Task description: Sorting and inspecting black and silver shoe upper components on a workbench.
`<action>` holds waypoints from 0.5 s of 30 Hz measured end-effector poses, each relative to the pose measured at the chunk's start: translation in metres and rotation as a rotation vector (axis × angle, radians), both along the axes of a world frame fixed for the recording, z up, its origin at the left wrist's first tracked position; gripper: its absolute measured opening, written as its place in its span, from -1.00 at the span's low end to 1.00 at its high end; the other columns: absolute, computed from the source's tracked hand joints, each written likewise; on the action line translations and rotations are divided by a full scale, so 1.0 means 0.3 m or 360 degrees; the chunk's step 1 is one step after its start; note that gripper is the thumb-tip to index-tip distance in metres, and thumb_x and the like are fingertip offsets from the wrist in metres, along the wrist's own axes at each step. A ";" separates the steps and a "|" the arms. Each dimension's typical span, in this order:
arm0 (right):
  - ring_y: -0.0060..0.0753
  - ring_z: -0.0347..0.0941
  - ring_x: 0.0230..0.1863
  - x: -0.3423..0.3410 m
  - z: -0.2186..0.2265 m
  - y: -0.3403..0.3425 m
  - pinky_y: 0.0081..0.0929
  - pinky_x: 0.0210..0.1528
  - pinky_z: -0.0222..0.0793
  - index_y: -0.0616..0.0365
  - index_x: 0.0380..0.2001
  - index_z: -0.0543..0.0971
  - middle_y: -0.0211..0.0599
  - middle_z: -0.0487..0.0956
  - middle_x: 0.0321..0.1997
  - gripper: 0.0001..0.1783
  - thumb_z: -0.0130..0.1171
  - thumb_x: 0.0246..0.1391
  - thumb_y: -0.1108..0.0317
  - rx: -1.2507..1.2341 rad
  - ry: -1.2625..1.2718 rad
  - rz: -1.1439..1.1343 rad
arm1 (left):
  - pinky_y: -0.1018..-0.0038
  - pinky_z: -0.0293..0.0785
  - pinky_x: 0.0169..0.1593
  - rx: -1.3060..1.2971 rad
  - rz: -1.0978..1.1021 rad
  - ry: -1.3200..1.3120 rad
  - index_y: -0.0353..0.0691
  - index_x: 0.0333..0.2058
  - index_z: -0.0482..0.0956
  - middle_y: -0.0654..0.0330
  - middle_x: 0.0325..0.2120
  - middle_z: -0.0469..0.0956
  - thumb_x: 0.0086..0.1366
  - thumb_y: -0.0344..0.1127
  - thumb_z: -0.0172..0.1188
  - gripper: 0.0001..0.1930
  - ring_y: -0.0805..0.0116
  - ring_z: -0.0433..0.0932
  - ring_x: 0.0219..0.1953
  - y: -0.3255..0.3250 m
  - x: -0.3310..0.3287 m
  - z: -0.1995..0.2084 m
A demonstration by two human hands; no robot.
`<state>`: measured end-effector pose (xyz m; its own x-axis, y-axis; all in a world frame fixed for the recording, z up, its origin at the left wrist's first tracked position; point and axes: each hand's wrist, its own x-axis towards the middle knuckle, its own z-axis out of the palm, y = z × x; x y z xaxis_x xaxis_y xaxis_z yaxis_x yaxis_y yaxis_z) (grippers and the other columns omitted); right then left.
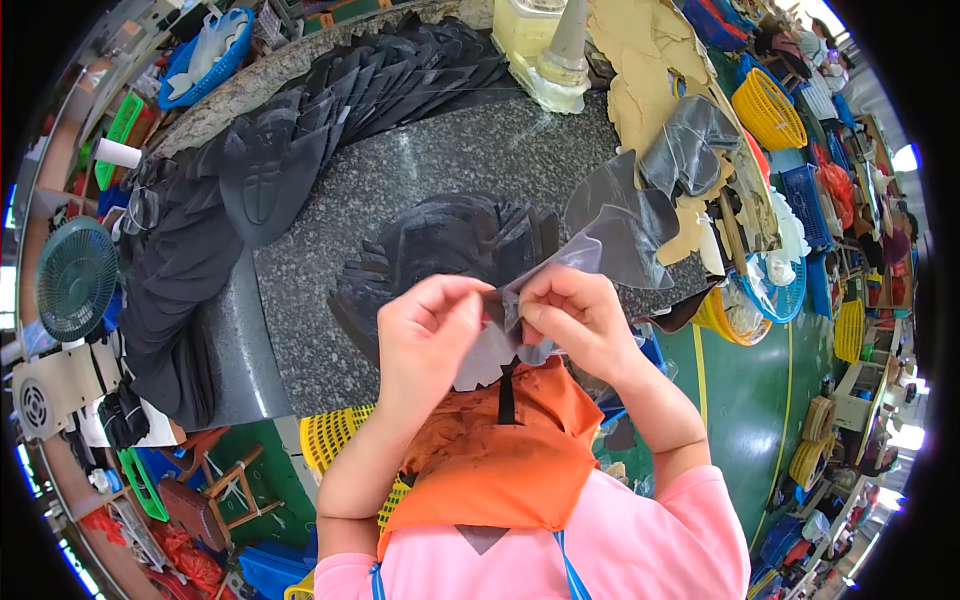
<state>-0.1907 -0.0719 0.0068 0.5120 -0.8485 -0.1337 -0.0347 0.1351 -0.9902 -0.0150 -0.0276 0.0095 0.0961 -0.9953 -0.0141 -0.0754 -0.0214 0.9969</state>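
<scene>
In front of my chest, my left hand (432,325) and my right hand (572,315) are close together, fingertips pinched on a thin grey shoe-upper piece (484,362). It has a notched lower edge, and a flap of it rises by my right fingers. Just beyond my hands, a fanned stack of black cut pieces (440,235) lies on the speckled stone tabletop (400,165). Right of that stack are shiny dark grey pieces (625,225). A long overlapping row of black shoe uppers (265,175) curves along the table's left and far sides.
At the table's far edge stands a pale glue-crusted container (525,35) beside a grey cone (566,45). Torn brown paper (645,70) covers the right edge. Baskets (740,315) stand on the right. A fan (77,277) is at left, and a yellow basket (335,435) is below the table edge.
</scene>
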 end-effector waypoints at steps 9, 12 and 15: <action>-0.56 0.47 -0.58 0.063 -0.004 0.012 -0.56 -0.50 0.37 0.27 -0.50 0.49 -0.23 0.51 -0.61 -0.88 0.20 -0.01 0.46 -0.0515 0.0294 -0.0180 | 0.58 0.37 -0.39 -0.0442 0.0161 -0.0433 -0.33 -0.18 0.61 0.21 -0.52 0.49 0.26 -0.53 0.12 -0.82 0.52 0.44 -0.48 0.013 -0.048 -0.045; -0.41 0.42 -0.66 0.068 -0.015 0.011 -0.51 -0.58 0.32 0.22 -0.69 0.40 -0.29 0.43 -0.68 -0.73 0.27 -0.07 0.48 -0.0860 0.0396 -0.0211 | 0.61 0.39 -0.37 -0.0260 0.0248 -0.0236 -0.34 -0.20 0.61 0.25 -0.46 0.55 0.27 -0.50 0.10 -0.83 0.55 0.47 -0.44 0.024 -0.031 -0.029; -0.34 0.41 -0.66 0.019 -0.085 0.016 -0.47 -0.62 0.32 0.17 -0.74 0.35 -0.33 0.43 -0.69 -0.70 0.27 -0.14 0.53 -0.1307 0.0371 -0.0347 | 0.65 0.37 -0.35 0.0167 0.0458 0.0530 -0.37 -0.25 0.60 0.33 -0.42 0.53 0.31 -0.48 0.05 -0.84 0.61 0.45 -0.41 0.008 0.061 -0.023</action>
